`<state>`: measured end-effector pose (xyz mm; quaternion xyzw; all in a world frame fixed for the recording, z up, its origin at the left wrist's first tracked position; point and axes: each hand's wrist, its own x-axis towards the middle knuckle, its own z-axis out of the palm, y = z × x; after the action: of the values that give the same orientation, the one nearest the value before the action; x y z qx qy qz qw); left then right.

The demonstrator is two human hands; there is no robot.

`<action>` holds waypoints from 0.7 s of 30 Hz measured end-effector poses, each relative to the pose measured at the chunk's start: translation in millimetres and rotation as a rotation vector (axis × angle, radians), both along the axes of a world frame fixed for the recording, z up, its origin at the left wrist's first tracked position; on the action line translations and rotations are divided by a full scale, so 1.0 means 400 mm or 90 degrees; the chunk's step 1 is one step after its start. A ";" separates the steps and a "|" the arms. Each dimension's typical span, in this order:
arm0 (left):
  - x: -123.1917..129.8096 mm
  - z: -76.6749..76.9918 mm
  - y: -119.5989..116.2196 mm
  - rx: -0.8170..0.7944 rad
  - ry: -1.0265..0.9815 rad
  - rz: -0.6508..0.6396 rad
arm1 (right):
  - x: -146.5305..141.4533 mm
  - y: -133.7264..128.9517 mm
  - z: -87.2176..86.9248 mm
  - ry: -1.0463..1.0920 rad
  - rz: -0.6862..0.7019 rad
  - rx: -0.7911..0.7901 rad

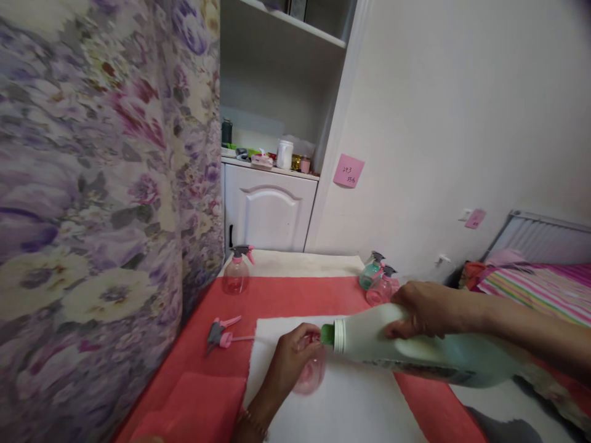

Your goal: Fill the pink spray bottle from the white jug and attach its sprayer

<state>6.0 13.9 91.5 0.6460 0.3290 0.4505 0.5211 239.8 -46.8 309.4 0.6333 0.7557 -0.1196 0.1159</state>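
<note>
1. Pale-green plastic jug (429, 357), tipped nearly flat, its mouth facing left; I've got the right hand (415, 307) clenched round its upper side, approx. mid-table & to the right.
2. W/ the left hand (290, 358) I'm grasping a clear pink bottle (310, 372) by its top, fingers curled round; it's near, on the white sheet (360, 406). Wrist has a bracelet (253, 424).
3. Jug's green tip is right at the bottle's top, by my left fingertips. Can't tell if they touch, or if liq. is running.
4. Loose spray head (221, 335), grey & pink, lies left of the left hand on the red cloth (295, 295), its tube pointing right to the sheet.
5. Far left on the cloth: a capped spray bottle (236, 277), pink, upright.
6. Far right: a green spray bottle (369, 275) w/ a pink spray bottle (379, 291) just beside it, nearer me.
7. Bkgd.: flowered curtain (111, 184) left, white cupboard (270, 206) far, striped bed (540, 283) far right.
</note>
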 end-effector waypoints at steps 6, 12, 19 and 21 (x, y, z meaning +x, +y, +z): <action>0.000 0.003 -0.002 0.008 0.004 -0.004 | 0.001 0.002 0.000 0.014 -0.013 -0.019; -0.001 0.001 -0.001 0.000 -0.012 -0.011 | -0.002 -0.001 0.003 -0.008 -0.017 -0.004; 0.001 0.000 -0.001 0.003 0.001 -0.005 | -0.010 -0.005 0.005 -0.006 -0.023 0.000; 0.001 0.002 -0.001 0.009 0.010 0.001 | -0.006 -0.004 0.000 -0.002 -0.024 -0.001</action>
<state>6.2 13.6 92.3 0.6527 0.3305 0.4480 0.5138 237.6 -48.3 309.3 0.6474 0.7435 -0.1214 0.1156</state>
